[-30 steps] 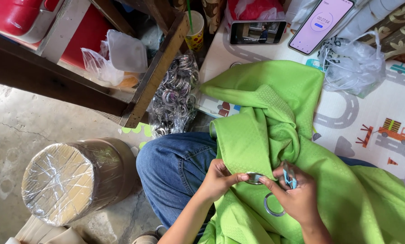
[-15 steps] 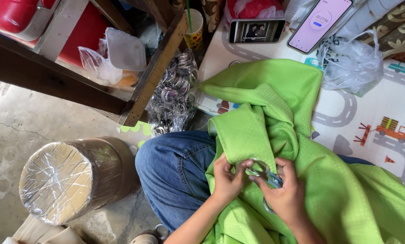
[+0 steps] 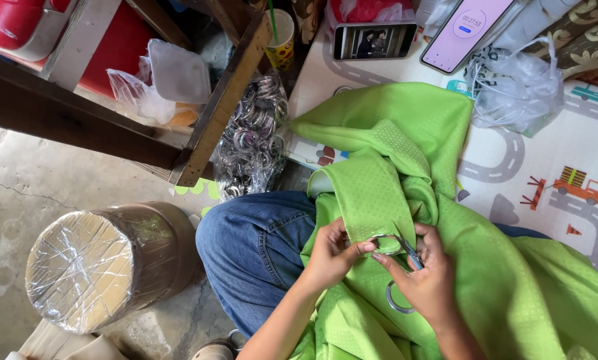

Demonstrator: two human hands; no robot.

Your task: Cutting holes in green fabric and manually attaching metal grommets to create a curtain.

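1. Left hand [image 3: 329, 253]: closed, thumb and forefinger pinching the green curtain fabric [image 3: 405, 187] at a metal eyelet ring [image 3: 383, 241], over the lap.
2. Right hand [image 3: 427, 277]: closed around small scissors [image 3: 407, 248], blades pointing up into the ring's opening.
3. Second eyelet ring [image 3: 397, 300]: set in the same fabric, just below the right hand.
4. Denim-clad knee [image 3: 252, 243]: under the fabric's left edge.
5. Road-print play mat [image 3: 565, 180]: beneath the fabric, to the right.
6. Bag of metal rings [image 3: 249, 143]: beside a wooden table leg [image 3: 222, 107].
7. Plastic-wrapped roll [image 3: 102, 263]: on the concrete floor, far left.
8. Two phones [image 3: 469, 30], [image 3: 374, 40]: at the mat's top edge.
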